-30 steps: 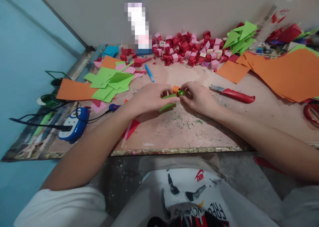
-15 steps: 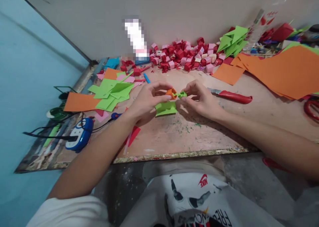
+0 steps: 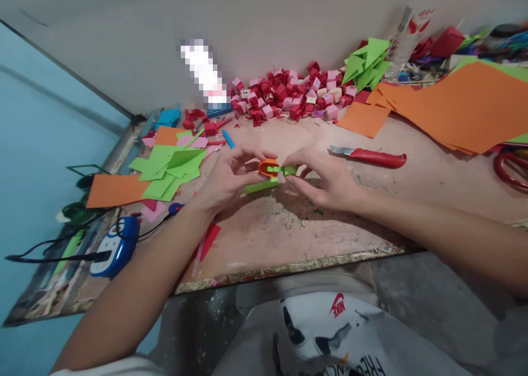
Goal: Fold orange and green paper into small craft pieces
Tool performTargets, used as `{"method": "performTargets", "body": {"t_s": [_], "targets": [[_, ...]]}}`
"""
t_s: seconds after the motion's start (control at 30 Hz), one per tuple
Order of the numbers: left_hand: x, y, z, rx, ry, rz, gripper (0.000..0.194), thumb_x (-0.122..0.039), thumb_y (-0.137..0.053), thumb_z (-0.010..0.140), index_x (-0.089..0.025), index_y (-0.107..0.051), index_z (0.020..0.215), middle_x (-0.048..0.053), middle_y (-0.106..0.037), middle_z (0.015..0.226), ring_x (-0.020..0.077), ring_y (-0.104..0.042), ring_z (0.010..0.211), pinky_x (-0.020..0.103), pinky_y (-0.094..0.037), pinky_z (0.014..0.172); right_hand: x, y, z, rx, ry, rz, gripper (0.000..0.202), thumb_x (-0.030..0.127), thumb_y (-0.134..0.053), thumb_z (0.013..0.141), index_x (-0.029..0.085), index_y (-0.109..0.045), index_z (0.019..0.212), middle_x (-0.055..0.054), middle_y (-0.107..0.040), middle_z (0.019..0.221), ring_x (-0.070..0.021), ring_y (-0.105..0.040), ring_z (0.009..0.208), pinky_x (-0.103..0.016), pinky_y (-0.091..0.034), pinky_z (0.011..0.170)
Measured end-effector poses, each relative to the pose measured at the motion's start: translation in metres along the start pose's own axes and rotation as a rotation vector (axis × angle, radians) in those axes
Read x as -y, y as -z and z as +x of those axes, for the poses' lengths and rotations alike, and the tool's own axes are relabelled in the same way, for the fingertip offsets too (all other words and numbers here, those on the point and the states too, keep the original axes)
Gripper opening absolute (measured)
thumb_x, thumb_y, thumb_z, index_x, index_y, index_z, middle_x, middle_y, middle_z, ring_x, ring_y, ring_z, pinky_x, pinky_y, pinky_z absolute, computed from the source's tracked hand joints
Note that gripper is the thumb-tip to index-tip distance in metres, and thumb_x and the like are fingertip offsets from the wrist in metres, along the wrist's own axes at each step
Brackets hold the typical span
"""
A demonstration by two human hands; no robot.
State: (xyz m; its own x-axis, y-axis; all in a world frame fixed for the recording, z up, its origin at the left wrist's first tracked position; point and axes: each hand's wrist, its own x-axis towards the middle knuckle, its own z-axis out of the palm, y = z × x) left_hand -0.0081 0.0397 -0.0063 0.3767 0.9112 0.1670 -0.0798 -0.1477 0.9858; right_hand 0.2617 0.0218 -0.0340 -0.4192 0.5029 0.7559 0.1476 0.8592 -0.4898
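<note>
Between the thumb and fingers of my left hand [image 3: 225, 180] is a small folded orange paper piece [image 3: 269, 168], its open side turned right. My right hand [image 3: 325, 178] pinches a small folded green paper piece [image 3: 289, 170]. Narrow green tabs reach from it into the opening of the orange piece, so the two meet. Just below them a flat green paper strip [image 3: 260, 187] lies on the table, partly covered by my left fingers. A utility knife with a red handle [image 3: 377, 157] rests to the right of my right hand.
A heap of red and pink paper cubes [image 3: 289, 92] lies along the wall. Green paper sheets [image 3: 173, 164] are at left, large orange sheets [image 3: 466, 109] at right. Red scissors [image 3: 511, 169] sit at the right edge. A blue-and-white power socket [image 3: 115, 246] with cords stands at left.
The view has shifted, and both hands appear lower and a little left. The orange piece has turned to show its opening, with the green tabs now visible inside it.
</note>
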Motion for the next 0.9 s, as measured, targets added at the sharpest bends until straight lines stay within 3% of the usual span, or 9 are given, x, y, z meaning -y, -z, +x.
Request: {"method": "performTargets", "body": {"t_s": [0.2, 0.33, 0.53, 0.67, 0.9], "targets": [[0.002, 0.000, -0.001, 0.038, -0.012, 0.046, 0.039, -0.028, -0.111, 0.077, -0.023, -0.082, 0.103, 0.008, -0.087, 0.134, 0.0252, -0.085, 0.117, 0.039, -0.071, 0.102, -0.005, 0.000, 0.000, -0.020, 0.092, -0.031, 0.034, 0.011, -0.064, 0.110, 0.024, -0.074, 0.139, -0.012, -0.077, 0.132, -0.0245, -0.078, 0.113, -0.038, -0.072, 0.086], [0.003, -0.002, -0.001, 0.045, -0.057, 0.120, 0.039, -0.031, -0.111, 0.077, -0.025, -0.086, 0.108, 0.008, -0.088, 0.130, 0.0253, -0.085, 0.116, 0.038, -0.071, 0.100, -0.005, -0.001, -0.001, -0.032, 0.107, -0.090, 0.040, 0.009, -0.060, 0.110, 0.025, -0.076, 0.143, -0.013, -0.073, 0.134, -0.0243, -0.078, 0.114, -0.040, -0.071, 0.088], [0.003, -0.010, -0.003, 0.009, -0.053, 0.139, 0.041, -0.036, -0.111, 0.077, -0.026, -0.090, 0.111, 0.007, -0.089, 0.117, 0.0232, -0.084, 0.106, 0.035, -0.069, 0.094, 0.005, 0.000, 0.000, -0.014, -0.139, 0.057, 0.009, 0.029, -0.074, 0.113, 0.027, -0.075, 0.121, -0.008, -0.080, 0.118, -0.0227, -0.078, 0.103, -0.035, -0.073, 0.078], [0.001, -0.016, -0.005, -0.039, -0.017, 0.135, 0.045, -0.043, -0.111, 0.076, -0.023, -0.089, 0.110, 0.008, -0.089, 0.114, 0.0245, -0.085, 0.103, 0.036, -0.069, 0.092, 0.007, 0.002, 0.002, 0.000, -0.187, 0.082, 0.012, 0.039, -0.077, 0.112, 0.027, -0.078, 0.116, -0.009, -0.083, 0.120, -0.0249, -0.079, 0.104, -0.037, -0.073, 0.077], [0.002, -0.022, -0.007, -0.061, 0.033, 0.101, 0.048, -0.040, -0.111, 0.074, -0.023, -0.091, 0.115, 0.008, -0.090, 0.113, 0.0226, -0.084, 0.098, 0.035, -0.068, 0.088, 0.010, 0.001, 0.005, -0.060, -0.326, 0.092, 0.009, 0.033, -0.084, 0.105, 0.026, -0.079, 0.107, -0.007, -0.081, 0.113, -0.0232, -0.077, 0.098, -0.033, -0.068, 0.071]]}}
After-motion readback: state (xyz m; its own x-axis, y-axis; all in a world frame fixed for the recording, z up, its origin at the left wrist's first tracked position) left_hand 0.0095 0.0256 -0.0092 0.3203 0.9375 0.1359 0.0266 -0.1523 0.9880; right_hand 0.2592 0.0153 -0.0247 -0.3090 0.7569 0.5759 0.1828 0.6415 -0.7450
